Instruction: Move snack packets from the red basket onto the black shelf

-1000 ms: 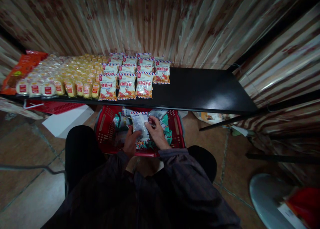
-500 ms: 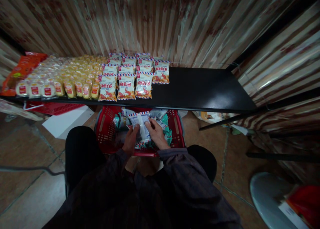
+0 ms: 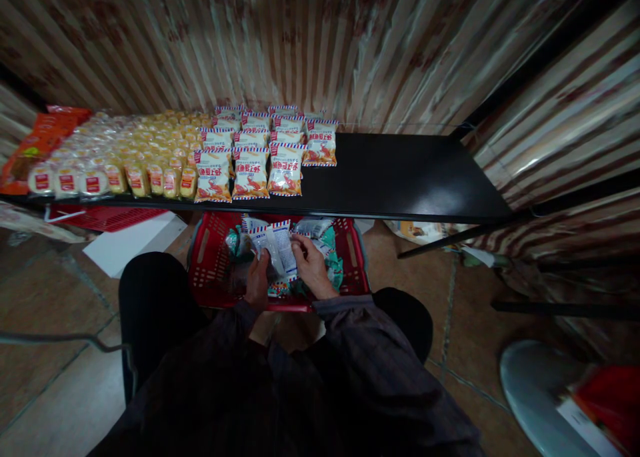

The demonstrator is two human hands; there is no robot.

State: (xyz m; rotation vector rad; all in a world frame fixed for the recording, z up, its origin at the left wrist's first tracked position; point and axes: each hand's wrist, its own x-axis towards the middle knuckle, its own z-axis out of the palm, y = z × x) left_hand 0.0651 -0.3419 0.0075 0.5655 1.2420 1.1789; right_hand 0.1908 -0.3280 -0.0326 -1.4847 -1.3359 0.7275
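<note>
A small snack bag [image 3: 281, 249] shows its printed back and centre seam above the red basket [image 3: 206, 247]. My left hand [image 3: 257, 280] grips its left side with the thumb on top. On the other side, my right hand [image 3: 313, 267] has its fingers curled at the bag's right edge. More snack packs, some with green wrapping [image 3: 334, 274], lie inside the basket below my hands. On the black shelf [image 3: 400, 177] just beyond, matching shrimp snack bags [image 3: 250, 174] stand in rows, fronts facing me.
Left of the snack bags sit several wrapped round cakes [image 3: 95, 180] and an orange bag [image 3: 43, 144]. A white box [image 3: 135, 240] lies on the floor under the shelf. A grey stool [image 3: 535, 390] with a red package [image 3: 613, 400] is at the lower right.
The bag has turned and tilted in my hands, its right top corner now higher. My right fingers have shifted to its edge. The shelf goods look the same.
</note>
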